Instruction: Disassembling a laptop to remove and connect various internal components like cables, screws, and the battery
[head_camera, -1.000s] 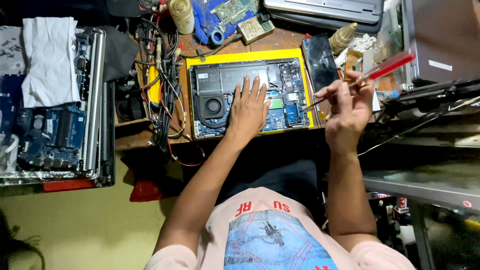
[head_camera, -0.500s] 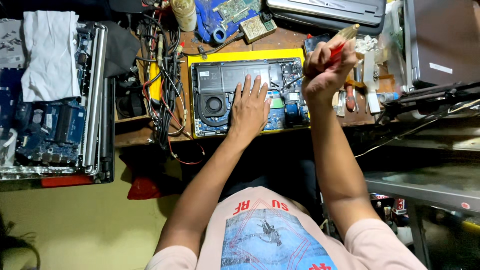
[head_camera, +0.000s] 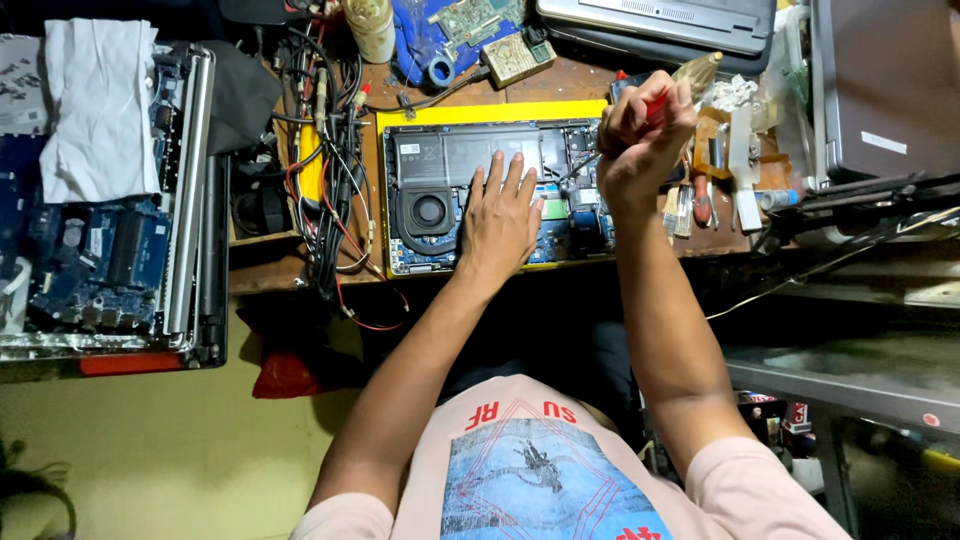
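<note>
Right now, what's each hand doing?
Left hand: open, flat on the laptop.
Right hand: closed on a screwdriver.

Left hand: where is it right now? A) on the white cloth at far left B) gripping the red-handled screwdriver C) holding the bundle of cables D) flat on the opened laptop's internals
D: the left hand lies palm down, fingers spread, on the opened laptop beside its fan, while the right hand grips the red-handled screwdriver.
</note>
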